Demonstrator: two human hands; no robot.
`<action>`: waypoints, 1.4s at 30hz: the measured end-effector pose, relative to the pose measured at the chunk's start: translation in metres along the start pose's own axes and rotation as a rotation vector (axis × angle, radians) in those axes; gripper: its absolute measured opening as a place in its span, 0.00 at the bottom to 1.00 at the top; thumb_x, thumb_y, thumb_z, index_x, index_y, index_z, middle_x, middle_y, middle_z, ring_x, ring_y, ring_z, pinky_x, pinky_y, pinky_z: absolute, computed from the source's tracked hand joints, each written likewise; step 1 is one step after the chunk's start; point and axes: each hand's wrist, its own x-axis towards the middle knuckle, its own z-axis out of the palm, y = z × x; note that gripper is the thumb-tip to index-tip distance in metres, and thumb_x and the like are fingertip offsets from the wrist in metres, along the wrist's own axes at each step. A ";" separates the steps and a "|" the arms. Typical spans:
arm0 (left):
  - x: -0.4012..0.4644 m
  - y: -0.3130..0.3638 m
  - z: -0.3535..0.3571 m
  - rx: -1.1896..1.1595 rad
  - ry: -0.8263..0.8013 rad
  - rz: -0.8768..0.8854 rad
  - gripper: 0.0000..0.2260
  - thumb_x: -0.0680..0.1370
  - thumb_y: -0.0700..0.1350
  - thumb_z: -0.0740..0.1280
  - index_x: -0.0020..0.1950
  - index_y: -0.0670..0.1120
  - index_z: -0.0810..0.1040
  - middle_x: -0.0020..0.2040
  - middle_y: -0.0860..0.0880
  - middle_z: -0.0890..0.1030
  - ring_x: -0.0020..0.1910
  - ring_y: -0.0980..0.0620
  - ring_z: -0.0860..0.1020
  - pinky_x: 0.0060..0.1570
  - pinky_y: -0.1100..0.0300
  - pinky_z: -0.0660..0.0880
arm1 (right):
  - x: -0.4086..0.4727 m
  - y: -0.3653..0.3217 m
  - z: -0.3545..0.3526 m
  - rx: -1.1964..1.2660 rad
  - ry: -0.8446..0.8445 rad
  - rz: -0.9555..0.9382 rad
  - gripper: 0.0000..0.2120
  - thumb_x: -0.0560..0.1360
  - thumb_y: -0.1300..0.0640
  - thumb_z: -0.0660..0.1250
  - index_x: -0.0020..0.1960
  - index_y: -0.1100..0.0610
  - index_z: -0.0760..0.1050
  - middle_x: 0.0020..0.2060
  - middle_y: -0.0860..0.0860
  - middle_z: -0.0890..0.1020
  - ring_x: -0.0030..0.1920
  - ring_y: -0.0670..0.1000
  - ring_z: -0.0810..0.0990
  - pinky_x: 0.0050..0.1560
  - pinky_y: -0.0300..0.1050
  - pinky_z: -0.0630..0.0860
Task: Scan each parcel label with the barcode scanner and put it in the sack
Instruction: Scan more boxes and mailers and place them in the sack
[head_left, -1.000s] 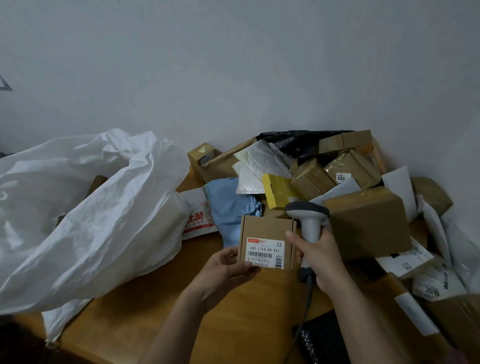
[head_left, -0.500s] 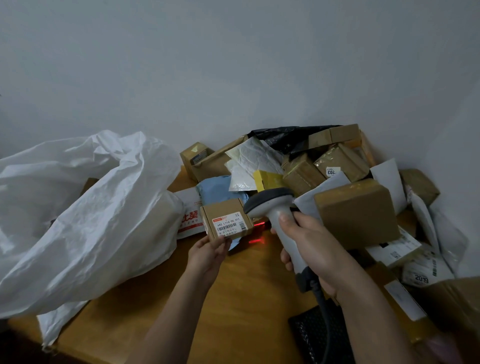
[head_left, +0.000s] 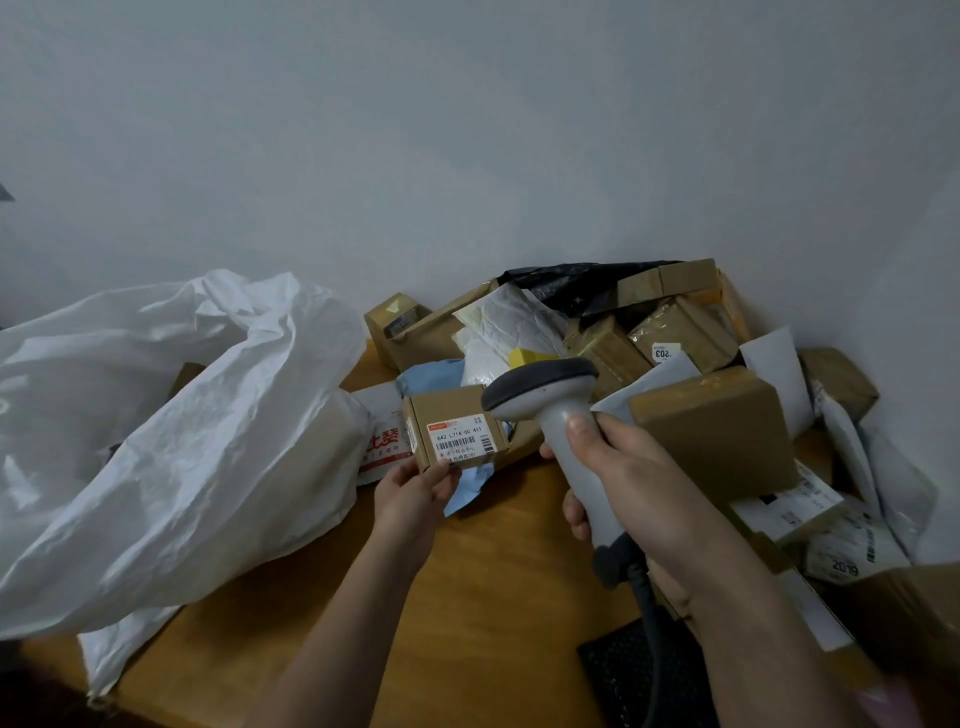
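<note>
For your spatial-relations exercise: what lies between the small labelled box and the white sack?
In the head view, a white mailer with red print lies between the small labelled box and the white sack.

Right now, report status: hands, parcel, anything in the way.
Left hand holds small box, label up. Right hand grips scanner, head beside the label. Sack lies left, nothing between it and the box.

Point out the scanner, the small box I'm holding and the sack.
scanner (head_left: 540, 392), head view, on its head.
small box (head_left: 441, 402), head view, on its top face.
sack (head_left: 208, 441), head view, on its white side.
</note>
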 end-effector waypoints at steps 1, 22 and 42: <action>-0.004 0.005 0.003 0.050 -0.001 0.070 0.18 0.78 0.34 0.66 0.67 0.40 0.71 0.57 0.40 0.82 0.56 0.45 0.82 0.53 0.54 0.80 | 0.002 -0.001 0.002 0.034 0.020 0.003 0.15 0.82 0.45 0.56 0.53 0.54 0.76 0.27 0.52 0.77 0.29 0.49 0.75 0.32 0.43 0.73; 0.015 0.205 -0.073 0.065 0.600 0.608 0.24 0.75 0.46 0.73 0.65 0.42 0.68 0.55 0.44 0.78 0.44 0.46 0.80 0.44 0.55 0.80 | 0.054 -0.006 0.077 0.090 0.011 0.016 0.14 0.83 0.48 0.56 0.54 0.54 0.75 0.31 0.57 0.76 0.28 0.51 0.75 0.27 0.42 0.72; 0.097 -0.009 -0.014 1.215 0.129 0.344 0.23 0.73 0.35 0.66 0.67 0.48 0.78 0.45 0.52 0.83 0.32 0.60 0.74 0.34 0.63 0.77 | 0.118 0.047 0.007 0.076 0.238 0.154 0.16 0.82 0.46 0.55 0.55 0.55 0.76 0.28 0.57 0.77 0.29 0.55 0.75 0.33 0.49 0.70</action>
